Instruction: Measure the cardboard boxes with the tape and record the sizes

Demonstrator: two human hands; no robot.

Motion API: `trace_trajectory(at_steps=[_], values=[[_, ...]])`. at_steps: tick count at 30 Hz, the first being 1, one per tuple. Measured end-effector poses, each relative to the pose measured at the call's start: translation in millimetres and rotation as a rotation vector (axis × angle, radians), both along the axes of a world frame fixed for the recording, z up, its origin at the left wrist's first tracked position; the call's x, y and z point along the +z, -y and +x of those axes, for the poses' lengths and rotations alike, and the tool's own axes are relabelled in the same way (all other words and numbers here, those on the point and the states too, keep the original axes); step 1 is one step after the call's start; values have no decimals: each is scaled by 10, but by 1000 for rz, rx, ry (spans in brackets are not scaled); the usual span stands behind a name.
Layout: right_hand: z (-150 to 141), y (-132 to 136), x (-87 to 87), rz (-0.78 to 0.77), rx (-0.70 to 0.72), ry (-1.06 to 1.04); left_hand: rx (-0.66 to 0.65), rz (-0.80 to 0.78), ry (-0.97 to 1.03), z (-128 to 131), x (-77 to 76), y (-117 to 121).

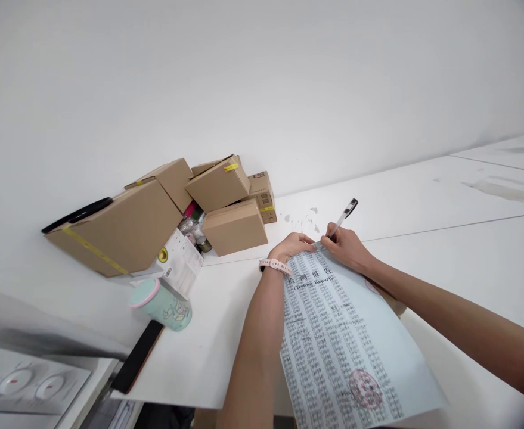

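A pale blue printed sheet headed "Testing Report", with a red stamp near its lower edge, lies on the white table in front of me. My right hand is closed round a black-capped pen, its tip at the sheet's far edge. My left hand rests with fingers flat on the top left corner of the sheet, holding it down. A pink watch band circles my left wrist.
Several cardboard boxes are piled against the wall at the far left, small jars and a white carton between them. A mint cup with a pink rim lies on its side. A black phone overhangs the table's near edge.
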State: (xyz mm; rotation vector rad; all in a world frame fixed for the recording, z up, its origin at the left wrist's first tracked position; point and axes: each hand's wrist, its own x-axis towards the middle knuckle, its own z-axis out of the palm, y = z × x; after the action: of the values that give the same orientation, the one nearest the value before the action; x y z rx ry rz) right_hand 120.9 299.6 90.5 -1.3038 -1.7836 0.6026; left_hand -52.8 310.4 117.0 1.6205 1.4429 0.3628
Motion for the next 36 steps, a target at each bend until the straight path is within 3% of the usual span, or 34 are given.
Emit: trace_trajectory(at_steps=[20, 36], values=[[19, 36, 35, 2, -18, -9, 17, -22, 46, -19, -147, -114], [11, -1, 13, 1, -31, 15, 16, -26, 62, -20, -128, -97]])
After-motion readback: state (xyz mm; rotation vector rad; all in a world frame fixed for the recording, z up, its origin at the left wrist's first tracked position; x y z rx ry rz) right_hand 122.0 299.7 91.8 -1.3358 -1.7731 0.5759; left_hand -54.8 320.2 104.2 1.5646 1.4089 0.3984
